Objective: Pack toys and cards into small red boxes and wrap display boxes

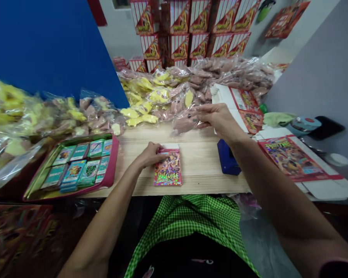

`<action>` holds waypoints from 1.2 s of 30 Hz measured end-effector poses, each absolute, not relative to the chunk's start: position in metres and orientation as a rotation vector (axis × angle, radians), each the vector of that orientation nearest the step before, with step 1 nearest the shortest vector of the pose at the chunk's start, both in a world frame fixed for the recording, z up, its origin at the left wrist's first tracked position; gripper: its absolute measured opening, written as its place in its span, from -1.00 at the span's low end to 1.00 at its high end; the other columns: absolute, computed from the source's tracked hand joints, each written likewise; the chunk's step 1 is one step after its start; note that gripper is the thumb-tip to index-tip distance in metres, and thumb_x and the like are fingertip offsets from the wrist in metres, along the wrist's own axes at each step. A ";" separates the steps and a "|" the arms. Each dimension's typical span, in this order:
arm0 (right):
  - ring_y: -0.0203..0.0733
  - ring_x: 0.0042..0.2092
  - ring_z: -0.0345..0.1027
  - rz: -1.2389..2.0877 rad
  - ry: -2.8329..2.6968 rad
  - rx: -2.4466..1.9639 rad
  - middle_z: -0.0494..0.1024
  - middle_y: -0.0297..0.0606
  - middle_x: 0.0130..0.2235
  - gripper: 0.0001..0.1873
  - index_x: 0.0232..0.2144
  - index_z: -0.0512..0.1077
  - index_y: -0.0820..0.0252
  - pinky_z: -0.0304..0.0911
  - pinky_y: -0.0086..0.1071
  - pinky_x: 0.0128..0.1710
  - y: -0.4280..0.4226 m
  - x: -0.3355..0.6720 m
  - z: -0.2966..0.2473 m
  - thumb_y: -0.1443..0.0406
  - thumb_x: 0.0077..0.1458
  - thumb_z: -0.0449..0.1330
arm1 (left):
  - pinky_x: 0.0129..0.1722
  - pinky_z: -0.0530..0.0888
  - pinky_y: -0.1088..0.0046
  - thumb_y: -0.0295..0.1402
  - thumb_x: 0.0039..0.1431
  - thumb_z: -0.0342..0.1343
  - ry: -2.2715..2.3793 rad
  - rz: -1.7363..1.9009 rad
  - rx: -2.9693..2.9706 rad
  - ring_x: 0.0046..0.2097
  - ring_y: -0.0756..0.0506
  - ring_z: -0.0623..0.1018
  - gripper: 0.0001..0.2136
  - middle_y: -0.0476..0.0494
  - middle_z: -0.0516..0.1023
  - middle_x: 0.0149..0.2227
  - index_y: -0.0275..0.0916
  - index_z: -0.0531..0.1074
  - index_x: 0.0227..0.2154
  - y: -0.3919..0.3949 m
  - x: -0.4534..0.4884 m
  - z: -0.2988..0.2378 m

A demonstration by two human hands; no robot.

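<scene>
A small colourful packet (168, 168) with shiny cartoon print lies flat on the wooden table (200, 158) in front of me. My left hand (149, 154) rests on the packet's top left corner, fingers curled over its edge. My right hand (213, 116) reaches further back and grips a clear plastic bag of pinkish pieces (183, 124) at the foot of the heap of such bags. My green checked apron fills the bottom middle.
A pink tray (112, 170) with several green card packs sits at left. Heaps of clear bags with yellow and pink pieces (162, 94) cover the back. A blue object (226, 157) lies right of the packet. Flat printed cartons (292, 159) lie at right; red boxes (191, 27) are stacked behind.
</scene>
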State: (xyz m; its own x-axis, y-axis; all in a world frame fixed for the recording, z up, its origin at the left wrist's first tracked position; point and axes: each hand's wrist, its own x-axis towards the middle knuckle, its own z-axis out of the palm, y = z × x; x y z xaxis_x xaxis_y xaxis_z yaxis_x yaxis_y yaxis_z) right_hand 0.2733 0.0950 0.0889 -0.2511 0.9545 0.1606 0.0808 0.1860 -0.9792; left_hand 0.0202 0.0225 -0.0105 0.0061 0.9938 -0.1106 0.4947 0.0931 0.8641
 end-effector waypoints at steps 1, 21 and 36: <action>-0.21 -0.28 0.53 1.197 -1.579 -1.015 0.68 -0.21 -0.23 -0.73 -0.31 0.66 0.25 0.43 -0.48 -0.45 0.096 0.268 0.088 0.37 -0.16 0.31 | -0.38 0.37 0.40 -0.15 -0.20 0.43 1.558 0.802 1.504 -0.40 -0.10 0.45 -0.68 -0.06 0.45 -0.47 -0.26 0.53 -0.48 0.023 0.022 -0.011; 0.04 -0.12 0.40 -0.061 -2.745 -0.829 0.54 0.08 -0.07 -0.70 -0.07 0.45 0.38 0.30 -0.19 -0.17 0.021 0.227 0.110 0.45 0.16 0.07 | -0.14 0.47 0.38 -0.36 0.20 0.23 1.476 1.399 1.948 -0.20 -0.06 0.51 -0.85 -0.01 0.46 -0.26 -0.16 0.33 -0.30 -0.033 0.023 0.021; 0.10 -0.16 0.51 0.814 -1.911 -1.174 0.49 0.06 -0.01 -0.49 -0.01 0.26 0.15 0.49 -0.06 -0.31 0.078 0.253 0.006 0.07 0.05 0.23 | -0.33 0.38 0.51 -0.40 -0.02 0.39 1.216 1.584 1.098 -0.43 0.06 0.40 -0.53 0.16 0.39 -0.46 -0.17 0.19 -0.18 0.005 0.048 -0.003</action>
